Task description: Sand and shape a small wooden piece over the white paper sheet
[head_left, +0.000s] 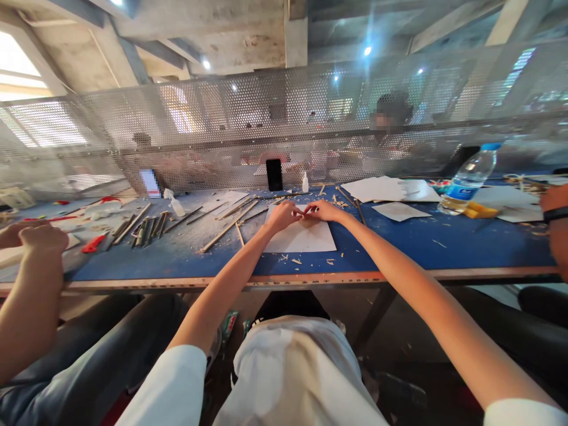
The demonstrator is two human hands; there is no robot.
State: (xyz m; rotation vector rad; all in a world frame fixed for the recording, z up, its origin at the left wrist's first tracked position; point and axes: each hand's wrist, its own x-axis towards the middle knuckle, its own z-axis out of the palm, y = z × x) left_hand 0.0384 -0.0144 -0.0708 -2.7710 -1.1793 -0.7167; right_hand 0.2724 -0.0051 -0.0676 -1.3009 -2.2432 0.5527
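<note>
Both my hands meet over a white sheet (pixel 306 239) lying on the blue tabletop. My left hand (pixel 282 215) has its fingers pinched together. Opposite it, my right hand (pixel 323 210) is also closed, its fingertips almost touching the left ones. Whatever is between the fingertips is too small to make out. Left of the sheet lie several thin wooden sticks (pixel 231 226), with pale shavings (pixel 296 261) scattered in front of the sheet. A small white squeeze bottle (pixel 305 182) and a dark phone (pixel 274 175) stand behind my hands.
A perforated metal screen (pixel 248 127) runs along the back. To the right are a water bottle (pixel 471 178), papers (pixel 390 189) and a yellow piece (pixel 480 210). Leftward lie short sticks (pixel 148 231) and a red tool (pixel 93 244). Co-workers' arms (pixel 38 284) flank me on both sides.
</note>
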